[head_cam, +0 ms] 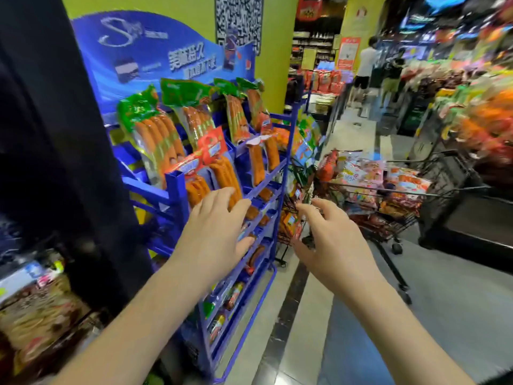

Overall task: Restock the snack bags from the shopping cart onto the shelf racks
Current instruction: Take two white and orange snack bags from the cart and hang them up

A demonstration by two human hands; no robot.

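Note:
A blue wire shelf rack [280,173] stands at centre left, its tiers filled with clear snack bags [155,132] of orange sausages under green and red headers. My left hand [219,229] is open, fingers spread, right in front of the rack's middle tier and close to a bag there. My right hand [330,243] hangs open in the air, holding nothing, between the rack's right end and the shopping cart [433,190]. The black wire cart stands at centre right, heaped with red, pink and orange snack bags [366,170].
A dark pillar [55,134] fills the left side, with packaged goods [36,315] on low shelves below it. A blue promo board [144,56] rises behind the rack. Blurred produce displays [477,107] line the right. People [366,70] stand far down the tiled aisle.

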